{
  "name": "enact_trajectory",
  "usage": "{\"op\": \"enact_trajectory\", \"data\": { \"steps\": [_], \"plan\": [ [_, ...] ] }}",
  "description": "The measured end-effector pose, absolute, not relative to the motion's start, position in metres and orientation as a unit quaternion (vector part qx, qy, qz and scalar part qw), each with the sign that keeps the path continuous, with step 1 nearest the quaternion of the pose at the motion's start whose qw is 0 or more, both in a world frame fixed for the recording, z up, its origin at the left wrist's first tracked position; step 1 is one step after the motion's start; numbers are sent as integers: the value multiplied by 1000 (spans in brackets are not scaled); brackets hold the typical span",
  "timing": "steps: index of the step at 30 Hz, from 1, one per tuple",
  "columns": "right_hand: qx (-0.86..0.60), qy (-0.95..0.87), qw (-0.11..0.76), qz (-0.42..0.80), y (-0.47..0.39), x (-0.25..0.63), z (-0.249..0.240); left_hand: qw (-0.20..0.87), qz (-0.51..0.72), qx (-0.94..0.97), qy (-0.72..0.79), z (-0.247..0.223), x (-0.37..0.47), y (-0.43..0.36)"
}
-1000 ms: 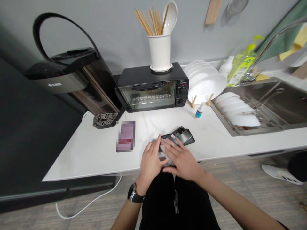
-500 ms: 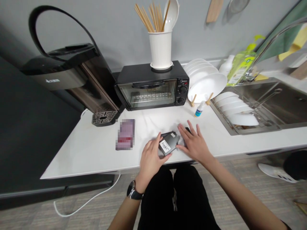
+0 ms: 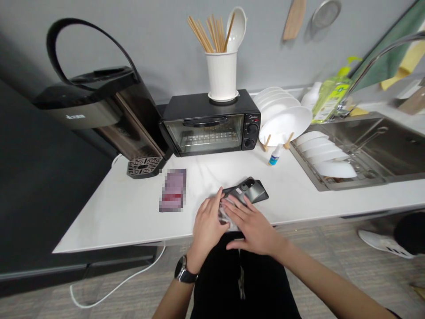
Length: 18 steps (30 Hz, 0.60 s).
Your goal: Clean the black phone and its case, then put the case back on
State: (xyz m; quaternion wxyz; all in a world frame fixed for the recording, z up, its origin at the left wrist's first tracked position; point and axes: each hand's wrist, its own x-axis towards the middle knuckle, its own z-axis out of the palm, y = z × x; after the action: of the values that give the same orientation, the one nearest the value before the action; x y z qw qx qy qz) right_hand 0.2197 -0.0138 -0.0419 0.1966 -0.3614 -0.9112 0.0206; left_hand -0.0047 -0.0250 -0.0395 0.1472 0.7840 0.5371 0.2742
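Observation:
A dark grey phone (image 3: 247, 188) with a camera bump lies back side up on the white counter, over another dark flat item (image 3: 263, 193) that sticks out at its right. My left hand (image 3: 209, 219) rests at the phone's left end, thumb and fingers apart around the edge. My right hand (image 3: 254, 226) lies on the phone's near part, fingers stretched out, pressing a crumpled pale cloth or tissue (image 3: 229, 220) against it. The fingers hide much of the cloth and the lower end of the phone.
Left of the hands lies a blurred purple packet (image 3: 173, 190). Behind stand a black toaster oven (image 3: 209, 133), a drinks dispenser (image 3: 126, 119) and a small spray bottle (image 3: 275, 156). Plates (image 3: 285, 124) and a sink (image 3: 398, 141) are at the right. A person's shoe (image 3: 385, 243) shows on the floor.
My right hand has moved left and nearer to me with the cloth, from the phone's right end to its near left part. The camera bump and the dark item's right end are now uncovered.

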Motion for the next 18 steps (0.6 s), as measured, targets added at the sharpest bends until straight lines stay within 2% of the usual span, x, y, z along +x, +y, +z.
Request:
{"op": "enact_trajectory", "data": {
  "steps": [1,5,10,14,18],
  "plan": [
    [-353,-915,193,23,-13,220,-42,146,276,785,535,-40,-5,-25],
    [-495,-839,224,-31,-8,224,-40,139,277,791,527,-40,-5,-25],
    [-356,-914,193,24,-12,218,-39,133,275,787,536,-38,-5,-25],
    [-504,-835,217,-29,-8,226,-41,131,282,793,525,-38,-4,-25],
    [-382,-907,175,16,-8,232,-42,133,275,790,532,-38,-4,-25]
  ]
}}
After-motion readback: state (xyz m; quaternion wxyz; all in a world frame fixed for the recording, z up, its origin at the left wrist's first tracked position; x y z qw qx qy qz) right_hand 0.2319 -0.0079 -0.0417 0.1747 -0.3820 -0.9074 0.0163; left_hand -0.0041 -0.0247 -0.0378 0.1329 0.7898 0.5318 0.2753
